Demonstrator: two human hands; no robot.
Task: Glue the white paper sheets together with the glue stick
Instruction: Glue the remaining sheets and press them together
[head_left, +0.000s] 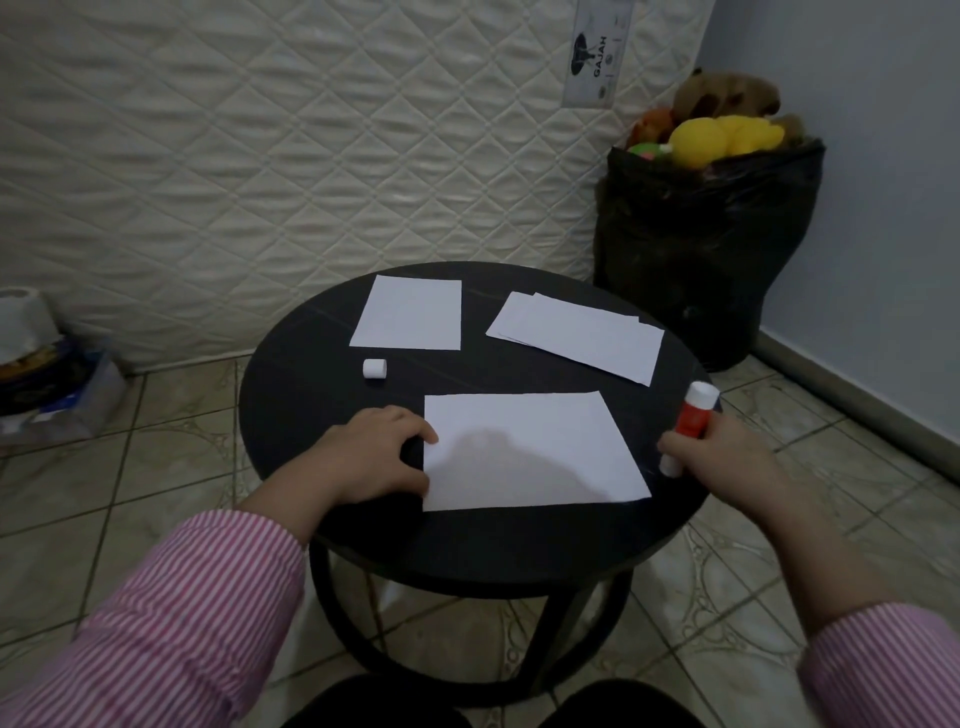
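Table: we are looking down on a round black table (332, 395) on a tiled floor.
Near sheet: a white paper sheet (530, 451) is lying flat at the near side of the table, between our two hands.
Left hand: our left hand (371, 454) is resting on the table with fingers curled loosely, fingertips (431, 435) touching the sheet's left edge; it is grasping nothing.
Right hand: our right hand (719, 449) is gripping the glue stick (688, 426) at the table's right edge, just beside the near sheet.
Glue stick: it is standing tilted, red-orange body with white ends, one end pointing up and away, the other touching or nearly touching the table.
Cap: a small white cap (375, 369) is lying on its side, apart from the stick.
Far sheets: a single sheet (410, 318) is lying far-left; a loose stack of sheets (579, 335) is lying far-right.
Background: a quilted mattress (270, 156) is leaning behind; a black bag (701, 249) of plush toys is standing at right.
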